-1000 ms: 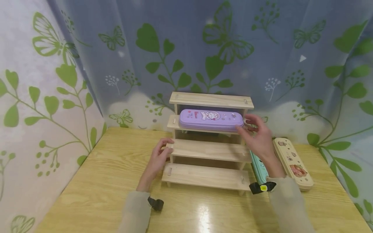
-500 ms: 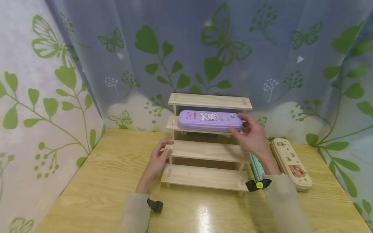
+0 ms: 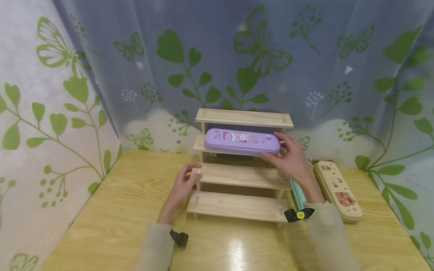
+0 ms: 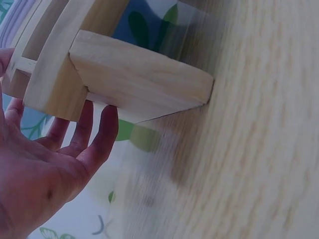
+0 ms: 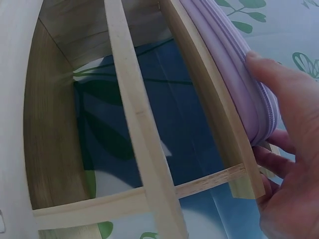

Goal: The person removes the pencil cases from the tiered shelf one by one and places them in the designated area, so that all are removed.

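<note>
Purple pencil case (image 3: 242, 141): sitting on the second shelf (image 3: 198, 145) from the top of a stepped wooden rack (image 3: 234, 206), running close along the front edge, leaving a strip of bare wood at the left corner. Pinching its right end with the right hand (image 3: 291, 160), with thumb to the zip side and fingers round the back corner. Gripping the left end of the next shelf down (image 3: 240, 175) with the left hand (image 3: 183, 184), so probably steadying the rack. Honestly, mostly worrying about that front edge: possibly tipping over it and dropping a step if pulled forward or let go off-balance. Also maybe shoving the rack crooked if pushing hard leftward while loosening the left hand. Possibly bumping knuckles on the top shelf (image 3: 244, 116) too, if lifting.
</note>
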`<state>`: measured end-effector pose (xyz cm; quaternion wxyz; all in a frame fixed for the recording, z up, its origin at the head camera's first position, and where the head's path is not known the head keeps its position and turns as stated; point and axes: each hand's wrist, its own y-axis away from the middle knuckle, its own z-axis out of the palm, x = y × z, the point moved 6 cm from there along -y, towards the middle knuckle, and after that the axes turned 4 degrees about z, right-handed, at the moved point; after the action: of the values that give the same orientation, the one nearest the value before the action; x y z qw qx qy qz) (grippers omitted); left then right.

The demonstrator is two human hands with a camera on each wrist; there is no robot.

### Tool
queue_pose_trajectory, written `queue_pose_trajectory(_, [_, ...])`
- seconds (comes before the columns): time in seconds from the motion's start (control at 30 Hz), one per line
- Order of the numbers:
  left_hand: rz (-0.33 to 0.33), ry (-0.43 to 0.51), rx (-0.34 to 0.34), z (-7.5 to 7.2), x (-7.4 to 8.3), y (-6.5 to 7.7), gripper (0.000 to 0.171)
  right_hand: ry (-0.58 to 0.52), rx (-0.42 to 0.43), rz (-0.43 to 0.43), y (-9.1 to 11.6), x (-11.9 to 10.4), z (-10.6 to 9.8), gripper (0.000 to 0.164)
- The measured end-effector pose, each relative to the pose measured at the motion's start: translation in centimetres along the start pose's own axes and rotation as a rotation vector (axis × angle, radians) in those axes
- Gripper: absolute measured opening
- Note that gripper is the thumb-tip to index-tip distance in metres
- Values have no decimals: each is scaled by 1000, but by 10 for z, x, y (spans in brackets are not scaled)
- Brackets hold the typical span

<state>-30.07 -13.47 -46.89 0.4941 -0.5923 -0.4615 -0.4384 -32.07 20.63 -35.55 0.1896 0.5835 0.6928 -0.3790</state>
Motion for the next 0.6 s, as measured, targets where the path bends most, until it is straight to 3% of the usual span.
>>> queue_pose_trajectory(0.3, [-2,-2,-12,-1,1,1,32,88,-75,13,-2,-4,0,90])
queue_pose_trajectory(0.6, [-16,-1,-23,0,1,0,32,-109,-111,49,-1,3,0,85])
